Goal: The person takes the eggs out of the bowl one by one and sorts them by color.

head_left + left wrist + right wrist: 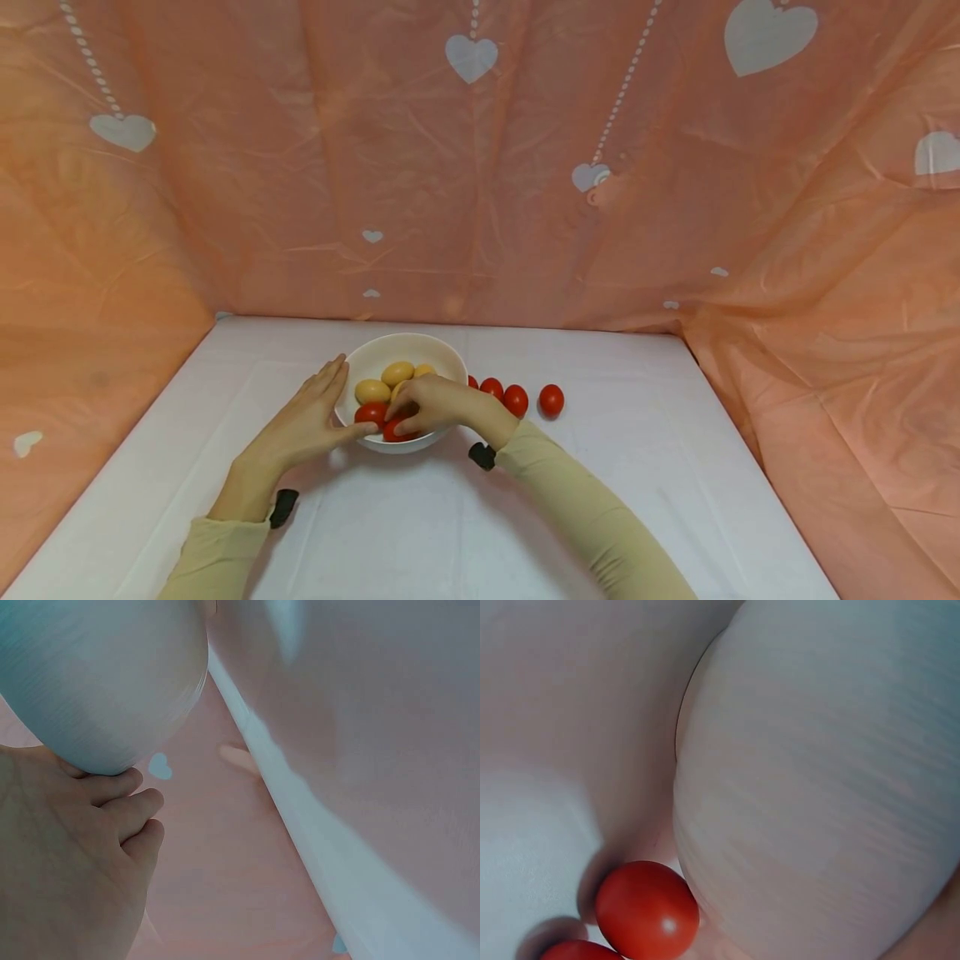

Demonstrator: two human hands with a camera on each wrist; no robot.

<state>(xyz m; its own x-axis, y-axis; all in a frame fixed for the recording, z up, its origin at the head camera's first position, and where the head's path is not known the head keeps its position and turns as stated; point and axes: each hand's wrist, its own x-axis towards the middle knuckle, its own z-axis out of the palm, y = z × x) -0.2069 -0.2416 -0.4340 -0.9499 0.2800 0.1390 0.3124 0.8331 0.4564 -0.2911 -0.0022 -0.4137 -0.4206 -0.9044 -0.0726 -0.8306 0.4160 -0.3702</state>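
Note:
A white bowl (397, 446) holds several yellow eggs (397, 372) and red eggs (371, 414), all smooth and egg-shaped. From above, my right hand (431, 402) reaches into it, its bent fingers and thumb pinching a red egg (396, 430) near the front wall. My left hand (311, 421) steadies the bowl at its left side, fingers extended along the outer wall and thumb across the front rim. The left wrist view shows those fingertips (131, 784) against the bowl (112, 682). Part of the pinched egg is hidden by the right hand.
Right of the bowl, several red eggs lie on the white tabletop (600, 500), one (551, 401) apart from the others. A red egg (646, 909) sits close to the bowl's outer wall in the right wrist view. Orange curtains (480, 208) with hearts surround the table.

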